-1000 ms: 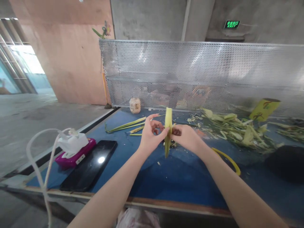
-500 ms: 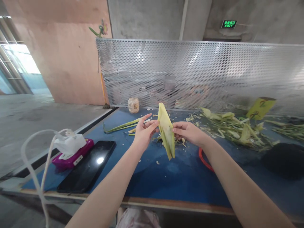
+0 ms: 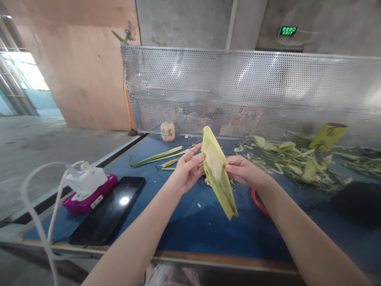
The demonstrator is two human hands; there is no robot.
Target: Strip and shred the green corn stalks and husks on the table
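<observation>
Above the middle of the blue table (image 3: 190, 228) a pale yellow-green leafy husk (image 3: 216, 165) is held up between both hands, its lower end slanting to the right. My left hand (image 3: 190, 169) pinches its left edge between thumb and fingers. On the opposite edge, the thumb and fingers of my right hand (image 3: 242, 170) grip it too. Behind the husk, small plant scraps litter the table, partly hidden by it. Long green stalks (image 3: 157, 155) lie beyond my left hand.
A black phone (image 3: 108, 210) and a purple tissue box (image 3: 89, 194) with a white cable lie left. A pile of husks (image 3: 297, 163), a yellow box (image 3: 327, 137) and a dark round object (image 3: 357, 202) are right. A red ring (image 3: 258, 202) is under my right forearm. A perforated metal screen (image 3: 238, 87) stands behind.
The husk has come nearer and turned, its lower end swinging to the right and its face opening wider. Both hands still grip its edges and have shifted slightly right.
</observation>
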